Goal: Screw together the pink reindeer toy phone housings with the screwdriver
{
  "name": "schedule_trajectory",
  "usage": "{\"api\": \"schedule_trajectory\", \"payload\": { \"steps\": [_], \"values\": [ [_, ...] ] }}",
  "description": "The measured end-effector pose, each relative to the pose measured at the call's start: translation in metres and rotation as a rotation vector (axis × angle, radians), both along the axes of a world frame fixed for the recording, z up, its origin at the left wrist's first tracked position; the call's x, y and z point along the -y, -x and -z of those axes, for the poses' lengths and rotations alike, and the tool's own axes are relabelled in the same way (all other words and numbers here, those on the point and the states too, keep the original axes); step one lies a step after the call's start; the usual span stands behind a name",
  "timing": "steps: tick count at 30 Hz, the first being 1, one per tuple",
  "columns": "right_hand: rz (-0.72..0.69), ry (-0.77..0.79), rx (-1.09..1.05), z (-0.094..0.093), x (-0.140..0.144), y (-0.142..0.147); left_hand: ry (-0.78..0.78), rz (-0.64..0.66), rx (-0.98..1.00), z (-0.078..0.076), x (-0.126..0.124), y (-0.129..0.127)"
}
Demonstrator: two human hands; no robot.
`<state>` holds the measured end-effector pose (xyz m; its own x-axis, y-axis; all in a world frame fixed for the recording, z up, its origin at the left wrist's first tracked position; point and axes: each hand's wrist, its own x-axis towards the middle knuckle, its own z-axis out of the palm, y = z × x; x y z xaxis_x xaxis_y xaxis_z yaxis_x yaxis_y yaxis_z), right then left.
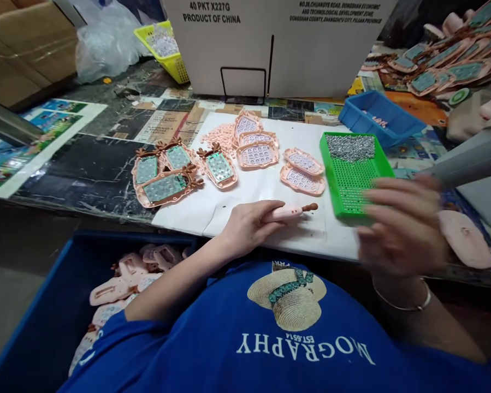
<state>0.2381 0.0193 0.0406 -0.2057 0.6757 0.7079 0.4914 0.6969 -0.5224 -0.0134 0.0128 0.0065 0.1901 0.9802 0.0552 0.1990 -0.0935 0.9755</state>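
Note:
My left hand (253, 224) is closed around a pink toy phone shell (285, 213) with a brown antler-like piece at its right end, just above the white sheet (212, 210). My right hand (404, 224) is smeared by motion beside the green basket (341, 199), so its finger position is unclear. Small silver screws (352, 147) are heaped at the far end of this basket. Beyond my left hand lie pink shell halves with white keypads (257, 154) and others with green circuit boards (163, 188). A pink back shell (466, 238) rests at the right.
A blue bin (36, 327) at lower left holds several pink shells. Behind the sheet stands a large white carton (286, 54), flanked by a yellow basket (175, 68) and a blue tray (382, 120). A grey post (470, 158) crosses the right side.

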Motion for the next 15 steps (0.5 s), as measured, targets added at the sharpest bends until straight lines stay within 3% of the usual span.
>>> {"api": "schedule_trajectory", "payload": {
  "steps": [3, 5, 9, 15],
  "values": [
    [-0.131, -0.189, 0.287, 0.019, -0.001, 0.026, -0.069, 0.027, -0.025, 0.009, 0.003, 0.001],
    [-0.188, -0.212, 0.394, 0.028, -0.006, 0.039, -0.093, 0.044, -0.069, 0.011, 0.004, 0.000],
    [-0.181, -0.181, 0.347, 0.038, -0.012, 0.054, -0.091, 0.038, -0.074, 0.011, 0.004, -0.001],
    [-0.137, -0.132, 0.284, 0.036, -0.011, 0.059, -0.474, 0.107, -0.303, 0.027, -0.001, 0.000]
  ]
}}
